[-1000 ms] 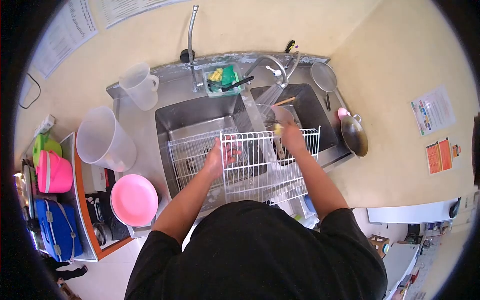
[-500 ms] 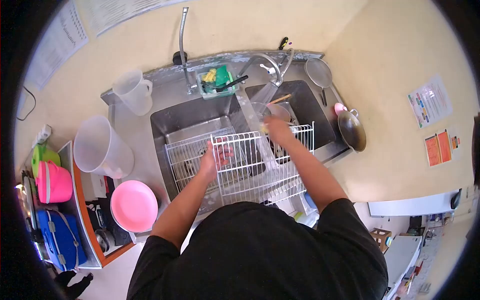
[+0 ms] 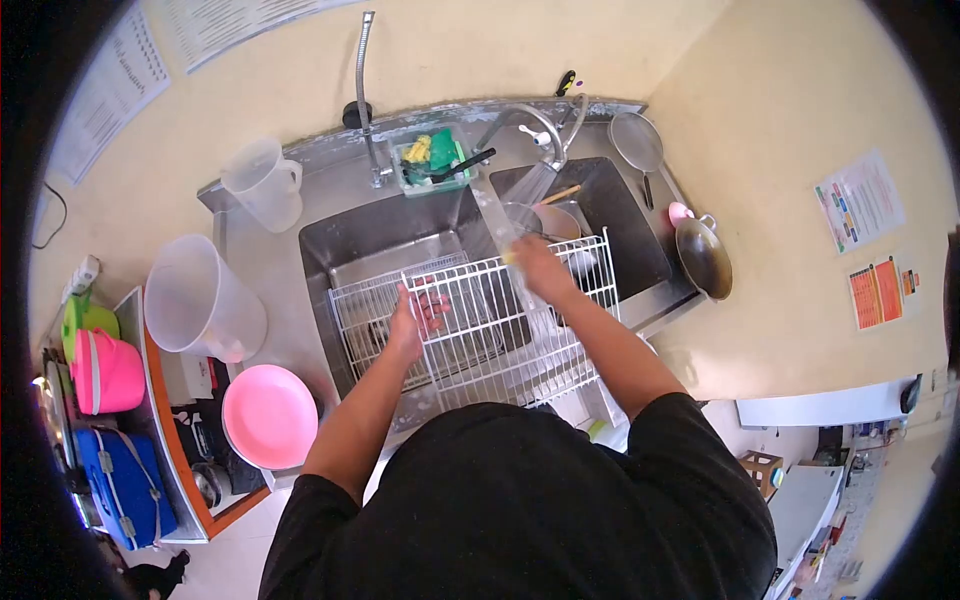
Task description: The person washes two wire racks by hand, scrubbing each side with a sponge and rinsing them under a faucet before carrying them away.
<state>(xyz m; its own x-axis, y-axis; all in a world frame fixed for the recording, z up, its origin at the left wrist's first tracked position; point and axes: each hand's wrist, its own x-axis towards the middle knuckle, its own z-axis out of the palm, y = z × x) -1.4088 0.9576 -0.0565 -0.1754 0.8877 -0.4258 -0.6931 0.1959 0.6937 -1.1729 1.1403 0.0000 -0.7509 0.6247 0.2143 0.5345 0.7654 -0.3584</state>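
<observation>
A white wire rack (image 3: 515, 330) is held tilted across the front of the double sink. My left hand (image 3: 422, 312) grips its left edge, with the fingers around the wires. At the rack's top edge is my right hand (image 3: 538, 265), closed on a small yellow sponge (image 3: 510, 258) that is blurred. Another wire rack (image 3: 375, 310) lies in the left basin (image 3: 385, 230). Water sprays from the faucet (image 3: 553, 160) into the right basin (image 3: 625, 220), where bowls and a wooden handle show.
A tub of sponges (image 3: 432, 160) stands behind the basins. Two clear plastic jugs and a pink basin (image 3: 270, 415) are on the left counter. A strainer (image 3: 637, 142) and a wok (image 3: 703, 258) stand at the right.
The held rack has shifted left and its right end is slightly higher. My right hand has moved left and slightly down along the top edge; my left hand has moved a little left with the rack.
</observation>
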